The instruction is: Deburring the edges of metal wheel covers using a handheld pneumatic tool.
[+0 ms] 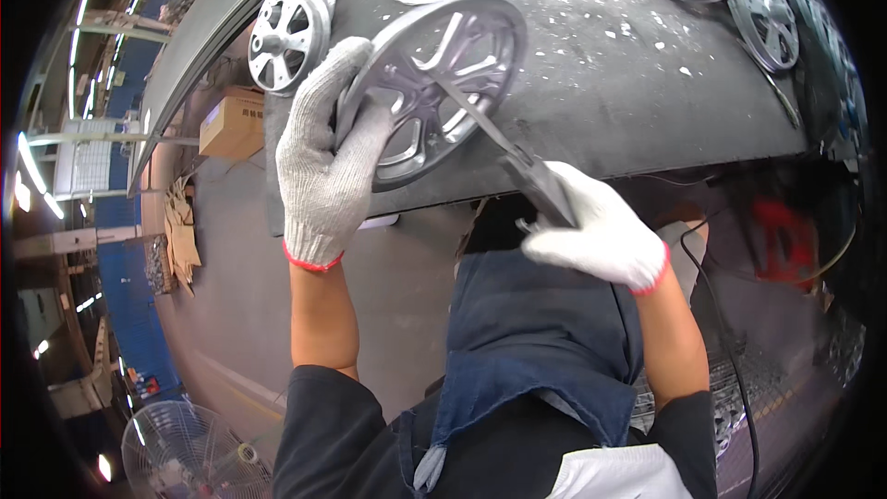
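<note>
And the left grip (328,152), gloved, pinches the rim of a spoked metal wheel (407,97), tilted over the near edge of the bench (591,102)! The right grip (601,231) is wrapped around a slim-bladed hand tool (534,180), tip by the hub; light, controlled strokes and a steady rim should serve best here.

A silver spoked wheel (413,98) stood tilted in the left hand (323,152), rim between thumb and fingers; a slim, dark-handled tool (528,174) slanted from the right hand (599,233) toward its hub.
</note>
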The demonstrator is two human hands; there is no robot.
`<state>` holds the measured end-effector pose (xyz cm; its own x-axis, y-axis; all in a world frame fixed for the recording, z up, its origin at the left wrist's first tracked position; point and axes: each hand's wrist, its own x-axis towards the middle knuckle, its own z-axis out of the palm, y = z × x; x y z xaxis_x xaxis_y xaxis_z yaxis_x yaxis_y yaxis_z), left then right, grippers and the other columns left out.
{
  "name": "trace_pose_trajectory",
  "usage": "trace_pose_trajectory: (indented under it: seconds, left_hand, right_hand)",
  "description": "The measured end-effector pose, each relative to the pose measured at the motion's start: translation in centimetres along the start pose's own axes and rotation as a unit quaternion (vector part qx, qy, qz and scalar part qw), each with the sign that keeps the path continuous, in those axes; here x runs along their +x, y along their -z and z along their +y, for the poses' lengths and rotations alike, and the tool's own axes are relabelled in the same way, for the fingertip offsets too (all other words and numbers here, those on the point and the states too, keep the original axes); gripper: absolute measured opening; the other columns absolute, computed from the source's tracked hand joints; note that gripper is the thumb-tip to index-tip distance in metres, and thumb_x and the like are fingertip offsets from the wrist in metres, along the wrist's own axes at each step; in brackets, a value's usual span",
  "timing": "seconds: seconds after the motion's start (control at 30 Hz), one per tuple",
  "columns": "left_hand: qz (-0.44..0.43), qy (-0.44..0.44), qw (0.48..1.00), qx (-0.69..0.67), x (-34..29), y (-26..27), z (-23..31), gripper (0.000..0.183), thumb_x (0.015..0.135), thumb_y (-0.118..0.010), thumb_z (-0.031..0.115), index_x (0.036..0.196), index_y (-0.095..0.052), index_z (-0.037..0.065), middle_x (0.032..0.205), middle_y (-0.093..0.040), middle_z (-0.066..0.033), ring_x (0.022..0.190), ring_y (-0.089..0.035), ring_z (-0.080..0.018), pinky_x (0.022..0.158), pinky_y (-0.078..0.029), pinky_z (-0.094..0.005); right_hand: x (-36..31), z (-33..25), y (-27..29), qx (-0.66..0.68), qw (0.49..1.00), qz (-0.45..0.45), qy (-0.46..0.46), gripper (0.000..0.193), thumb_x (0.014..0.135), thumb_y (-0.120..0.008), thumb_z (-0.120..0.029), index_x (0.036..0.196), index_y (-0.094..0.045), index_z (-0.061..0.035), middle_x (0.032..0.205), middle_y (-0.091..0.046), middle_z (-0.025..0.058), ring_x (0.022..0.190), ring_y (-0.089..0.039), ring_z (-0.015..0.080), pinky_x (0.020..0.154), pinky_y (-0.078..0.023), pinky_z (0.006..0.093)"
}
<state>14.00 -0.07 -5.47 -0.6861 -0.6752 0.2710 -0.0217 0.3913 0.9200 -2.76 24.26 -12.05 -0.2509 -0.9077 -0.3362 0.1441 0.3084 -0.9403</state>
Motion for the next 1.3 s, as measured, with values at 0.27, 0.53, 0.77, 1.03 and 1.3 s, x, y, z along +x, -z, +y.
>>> trace_pose_trajectory:
  seconds: [0.27, 0.53, 0.77, 1.03, 1.3]
  left_hand:
    - [0.043, -0.084, 0.976, 0.198, 0.3, 0.0, 2.1, 0.038, 0.093, -0.085, 0.002, 0.125, -0.066, 0.004, 0.121, -0.074, -0.0102, 0.106, -0.076, -0.0177, 0.097, -0.061, -0.0328]
    - [-0.039, -0.145, 0.959, 0.239, -1.3, 0.1, 3.0, 0.047, 0.091, -0.078, -0.009, 0.135, -0.064, -0.001, 0.132, -0.07, -0.0118, 0.123, -0.07, -0.0189, 0.11, -0.057, -0.0354]
    - [-0.038, -0.183, 0.952, 0.244, -1.7, -0.2, 2.4, 0.047, 0.092, -0.079, -0.009, 0.136, -0.064, -0.001, 0.135, -0.068, -0.0117, 0.125, -0.068, -0.0186, 0.111, -0.055, -0.0353]
    - [-0.01, -0.095, 0.985, 0.143, -1.8, -0.3, 2.5, 0.053, 0.095, -0.072, -0.012, 0.145, -0.062, -0.001, 0.138, -0.067, -0.0127, 0.123, -0.068, -0.0197, 0.111, -0.057, -0.0366]
    - [-0.154, 0.037, 0.976, 0.152, 4.3, 2.4, 5.9, 0.031, 0.095, -0.078, 0.011, 0.12, -0.066, -0.003, 0.11, -0.074, -0.0109, 0.091, -0.072, -0.0162, 0.087, -0.061, -0.0321]
  right_hand:
    - [-4.9, 1.3, -0.9, -0.195, 0.967, 0.142, 0.088, 0.109, 0.077, -0.099, -0.017, 0.171, -0.045, -0.0093, 0.114, -0.076, 0.0152, 0.095, -0.078, 0.0214, 0.085, -0.062, 0.0371]
    - [-4.5, 0.0, -3.0, -0.309, 0.91, 0.17, 0.218, 0.087, 0.079, -0.095, -0.012, 0.16, -0.062, -0.0119, 0.113, -0.074, 0.0152, 0.093, -0.077, 0.0328, 0.083, -0.063, 0.0396]
    - [-4.0, -2.3, -3.9, -0.358, 0.908, 0.133, 0.171, 0.081, 0.086, -0.087, 0.002, 0.161, -0.058, -0.0016, 0.129, -0.074, 0.0208, 0.104, -0.076, 0.0291, 0.092, -0.061, 0.0363]
    - [-3.3, -2.1, -1.4, -0.005, 0.992, -0.024, 0.126, 0.098, 0.089, -0.092, -0.007, 0.172, -0.04, 0.0029, 0.17, -0.055, 0.0194, 0.148, -0.059, 0.0211, 0.118, -0.05, 0.0331]
    - [-6.6, 0.7, -0.6, -0.157, 0.983, 0.077, 0.065, 0.106, 0.08, -0.096, -0.002, 0.171, -0.043, 0.0016, 0.151, -0.069, 0.0138, 0.11, -0.068, 0.0126, 0.098, -0.058, 0.0292]
